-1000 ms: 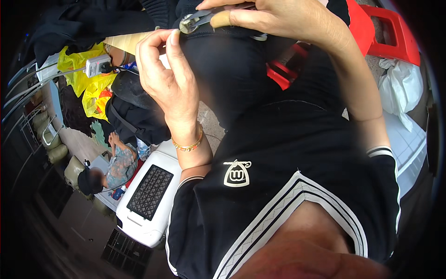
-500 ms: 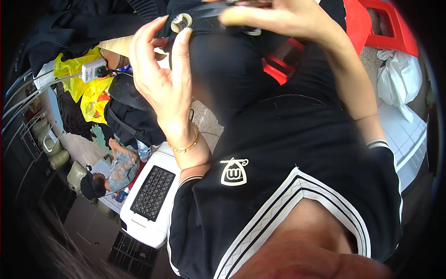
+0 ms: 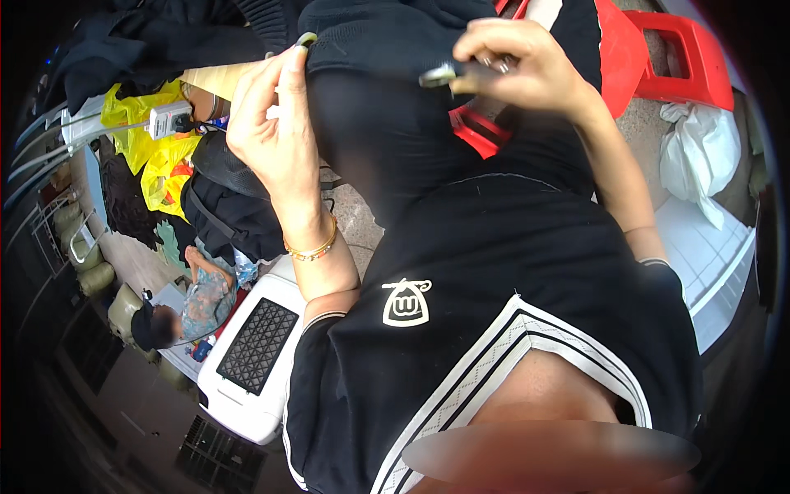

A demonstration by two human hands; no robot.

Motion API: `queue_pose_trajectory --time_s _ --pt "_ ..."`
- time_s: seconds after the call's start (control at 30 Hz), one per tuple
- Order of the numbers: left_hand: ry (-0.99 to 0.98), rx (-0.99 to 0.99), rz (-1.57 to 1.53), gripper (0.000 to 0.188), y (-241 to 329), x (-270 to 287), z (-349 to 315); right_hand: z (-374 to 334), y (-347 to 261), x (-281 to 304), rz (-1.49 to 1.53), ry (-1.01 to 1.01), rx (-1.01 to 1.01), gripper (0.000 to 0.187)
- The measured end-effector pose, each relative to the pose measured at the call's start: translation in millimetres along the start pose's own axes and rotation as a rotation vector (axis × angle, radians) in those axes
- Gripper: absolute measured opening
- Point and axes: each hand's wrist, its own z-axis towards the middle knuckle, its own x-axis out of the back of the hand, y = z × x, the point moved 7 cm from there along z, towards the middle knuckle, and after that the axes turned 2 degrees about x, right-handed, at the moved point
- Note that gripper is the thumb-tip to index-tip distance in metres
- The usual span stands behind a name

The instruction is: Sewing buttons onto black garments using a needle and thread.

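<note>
My left hand (image 3: pixel 276 115) is raised at the upper left, thumb and forefinger pinching a pale round button (image 3: pixel 307 39), seen almost edge-on. Beside it, a black knit garment (image 3: pixel 370 37) spreads over my lap. To the right, my right hand (image 3: pixel 527 70) is curled closed around a small dark tool with shiny metal parts (image 3: pixel 498 62); motion blurs it and its kind is unclear. A pale, glinting piece (image 3: pixel 437 76) shows just left of those fingers, too smeared to tell whether it belongs to the tool.
A red plastic stool (image 3: pixel 687 62) and a white bag (image 3: pixel 699 152) are at the right. Yellow bags (image 3: pixel 169 177), a power adapter (image 3: pixel 169 121) and a black backpack (image 3: pixel 234 202) lie left. A white box (image 3: pixel 255 354) stands lower left; beyond it is another person (image 3: pixel 206 296).
My right hand has come down from the top edge with the tool. The left hand has shifted slightly left, and the button has turned from face-on to nearly edge-on.
</note>
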Motion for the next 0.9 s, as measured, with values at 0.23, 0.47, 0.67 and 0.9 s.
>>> queue_pose_trajectory --time_s 0.23,0.47,0.67,0.9 --pt "0.022 0.102 -0.315 0.016 -5.3 27.4 -18.1 22.5 -90.5 -32.8 0.274 -0.315 0.184 0.025" --pt "0.019 0.188 -0.373 0.014 -13.1 34.7 -39.1 37.8 -75.8 -44.6 0.296 -0.553 -0.059 0.038" --pt "0.060 0.182 -0.416 0.016 -8.7 28.4 -38.8 87.7 -87.7 -13.0 0.012 -0.199 -0.002 0.029" --pt "0.133 0.073 -0.140 0.018 -1.1 37.4 -46.6 85.7 -72.9 -25.7 -0.065 -0.129 0.035 0.032"
